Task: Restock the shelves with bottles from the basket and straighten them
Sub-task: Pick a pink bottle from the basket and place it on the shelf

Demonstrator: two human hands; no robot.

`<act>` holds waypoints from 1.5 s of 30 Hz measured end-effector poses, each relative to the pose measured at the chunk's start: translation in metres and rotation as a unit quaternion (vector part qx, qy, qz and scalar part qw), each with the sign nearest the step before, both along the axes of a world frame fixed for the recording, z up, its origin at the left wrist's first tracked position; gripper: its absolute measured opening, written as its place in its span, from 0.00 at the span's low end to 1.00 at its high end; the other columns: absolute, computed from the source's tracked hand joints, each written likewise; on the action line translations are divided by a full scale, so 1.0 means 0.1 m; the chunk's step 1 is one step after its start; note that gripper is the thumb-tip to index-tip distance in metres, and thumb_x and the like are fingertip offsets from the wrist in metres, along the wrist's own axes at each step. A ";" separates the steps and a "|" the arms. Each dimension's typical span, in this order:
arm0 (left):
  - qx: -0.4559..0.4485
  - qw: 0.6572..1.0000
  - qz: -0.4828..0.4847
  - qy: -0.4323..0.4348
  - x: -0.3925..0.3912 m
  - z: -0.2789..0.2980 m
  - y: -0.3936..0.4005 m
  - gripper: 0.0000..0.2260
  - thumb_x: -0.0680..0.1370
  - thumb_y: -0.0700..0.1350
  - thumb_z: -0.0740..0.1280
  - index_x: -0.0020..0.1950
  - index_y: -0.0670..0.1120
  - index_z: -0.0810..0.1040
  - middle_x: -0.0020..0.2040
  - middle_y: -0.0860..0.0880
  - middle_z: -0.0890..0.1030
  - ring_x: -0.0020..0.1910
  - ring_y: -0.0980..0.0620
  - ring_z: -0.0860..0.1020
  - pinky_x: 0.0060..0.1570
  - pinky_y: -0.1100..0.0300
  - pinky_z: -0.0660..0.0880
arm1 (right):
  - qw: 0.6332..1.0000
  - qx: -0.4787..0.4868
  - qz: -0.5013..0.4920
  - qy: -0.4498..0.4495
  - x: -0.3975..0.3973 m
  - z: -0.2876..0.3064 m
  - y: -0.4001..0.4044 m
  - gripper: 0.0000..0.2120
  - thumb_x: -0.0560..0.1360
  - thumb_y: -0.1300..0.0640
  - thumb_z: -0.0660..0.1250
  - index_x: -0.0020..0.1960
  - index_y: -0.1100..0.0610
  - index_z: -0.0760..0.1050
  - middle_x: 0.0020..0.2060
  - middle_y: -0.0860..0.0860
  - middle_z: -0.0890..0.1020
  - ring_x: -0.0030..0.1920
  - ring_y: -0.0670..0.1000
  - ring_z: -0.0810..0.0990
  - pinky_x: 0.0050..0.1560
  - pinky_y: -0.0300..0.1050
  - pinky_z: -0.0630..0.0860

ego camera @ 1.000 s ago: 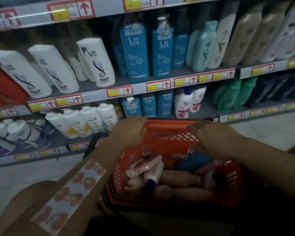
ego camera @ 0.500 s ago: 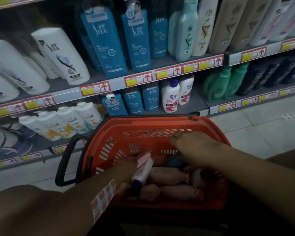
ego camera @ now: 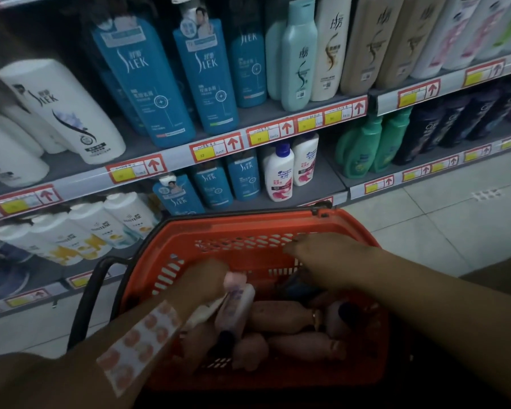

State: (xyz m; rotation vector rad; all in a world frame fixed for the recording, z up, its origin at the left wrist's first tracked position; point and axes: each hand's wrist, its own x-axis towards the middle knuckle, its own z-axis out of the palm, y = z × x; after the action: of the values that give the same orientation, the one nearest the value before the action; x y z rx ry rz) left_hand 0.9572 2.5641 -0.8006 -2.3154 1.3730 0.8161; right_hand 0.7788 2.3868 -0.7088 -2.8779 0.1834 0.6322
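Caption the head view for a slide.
Both hands reach into the red basket of bottles before shampoo shelves.

This is a shop aisle, in the hair-care section. Grey shelves [ego camera: 171,159] hold rows of shampoo bottles [ego camera: 148,84] facing outward, and red-and-yellow price tags [ego camera: 216,149] with upward arrows run along each shelf edge. A red plastic shopping basket [ego camera: 248,231] sits on a pale tiled floor [ego camera: 455,219].

My basket [ego camera: 248,231] is orange-red with a black handle [ego camera: 84,302]. Inside it lie pale pink bottles [ego camera: 281,317]; above it stand teal-blue bottles [ego camera: 171,84], and left of it white bottles with yellow print [ego camera: 98,231]. A patch with peach-coloured blotches [ego camera: 139,338] covers my left forearm.
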 end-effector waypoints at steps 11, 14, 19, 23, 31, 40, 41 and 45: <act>-0.171 0.974 0.042 0.141 0.28 1.27 -0.10 0.09 0.76 0.52 0.73 0.54 0.51 0.81 0.47 0.55 0.81 0.45 0.56 0.80 0.48 0.54 0.78 | 0.990 0.123 -0.064 0.017 0.07 -0.17 0.21 0.37 0.72 0.46 0.75 0.76 0.56 0.65 0.71 0.53 0.73 0.69 0.55 0.73 0.67 0.42 0.68; -0.249 0.948 0.071 0.185 0.22 1.49 -0.10 0.08 0.77 0.51 0.73 0.53 0.50 0.83 0.45 0.54 0.83 0.43 0.56 0.81 0.46 0.56 0.77 | 0.981 0.165 -0.104 -0.012 0.08 -0.19 0.30 0.40 0.68 0.46 0.78 0.73 0.55 0.65 0.68 0.52 0.75 0.65 0.54 0.75 0.65 0.45 0.71; -0.384 0.874 0.147 0.258 0.18 1.67 -0.10 0.07 0.79 0.49 0.70 0.47 0.47 0.83 0.38 0.48 0.83 0.34 0.55 0.79 0.41 0.55 0.76 | 0.929 0.298 -0.208 -0.075 0.07 -0.25 0.39 0.39 0.62 0.51 0.83 0.67 0.51 0.67 0.57 0.49 0.80 0.52 0.49 0.83 0.48 0.51 0.83; -0.474 0.812 0.211 0.269 0.20 1.68 -0.10 0.09 0.81 0.48 0.69 0.47 0.44 0.83 0.32 0.51 0.82 0.32 0.52 0.78 0.40 0.51 0.77 | 0.826 0.467 -0.297 -0.106 0.04 -0.24 0.52 0.32 0.69 0.68 0.78 0.67 0.55 0.67 0.51 0.58 0.83 0.44 0.57 0.87 0.41 0.56 0.85; -0.524 0.775 0.237 0.261 0.16 1.65 -0.15 0.09 0.80 0.49 0.70 0.58 0.49 0.82 0.39 0.40 0.82 0.32 0.52 0.78 0.37 0.54 0.79 | 0.804 0.499 -0.296 -0.134 0.06 -0.22 0.57 0.30 0.70 0.69 0.76 0.67 0.56 0.68 0.49 0.58 0.82 0.36 0.54 0.84 0.38 0.53 0.83; -0.552 0.789 0.208 0.173 0.05 1.91 -0.08 0.10 0.83 0.48 0.63 0.63 0.54 0.80 0.52 0.52 0.83 0.50 0.53 0.82 0.51 0.56 0.78 | 0.806 0.493 -0.261 -0.196 0.12 0.08 0.67 0.28 0.70 0.68 0.77 0.62 0.49 0.70 0.53 0.54 0.82 0.37 0.50 0.83 0.34 0.48 0.81; -0.557 0.786 0.205 0.174 0.04 1.96 -0.05 0.11 0.84 0.47 0.63 0.64 0.53 0.79 0.52 0.54 0.82 0.50 0.56 0.81 0.50 0.59 0.77 | 0.809 0.491 -0.252 -0.201 0.13 0.12 0.69 0.30 0.70 0.67 0.77 0.65 0.51 0.69 0.55 0.54 0.82 0.41 0.51 0.84 0.35 0.50 0.82; -0.588 0.756 0.211 0.195 -0.06 2.19 0.07 0.11 0.84 0.48 0.62 0.65 0.55 0.78 0.52 0.55 0.79 0.47 0.56 0.82 0.41 0.64 0.79 | 0.808 0.502 -0.219 -0.219 0.14 0.36 0.77 0.31 0.71 0.67 0.76 0.68 0.52 0.67 0.55 0.53 0.81 0.46 0.53 0.85 0.36 0.50 0.82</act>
State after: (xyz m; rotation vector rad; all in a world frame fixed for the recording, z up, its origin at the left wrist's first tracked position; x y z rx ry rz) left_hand 0.9510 2.5715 -0.5819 -3.6928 1.9172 0.6164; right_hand 0.7928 2.4634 -0.6728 -1.7668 0.3098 -0.0701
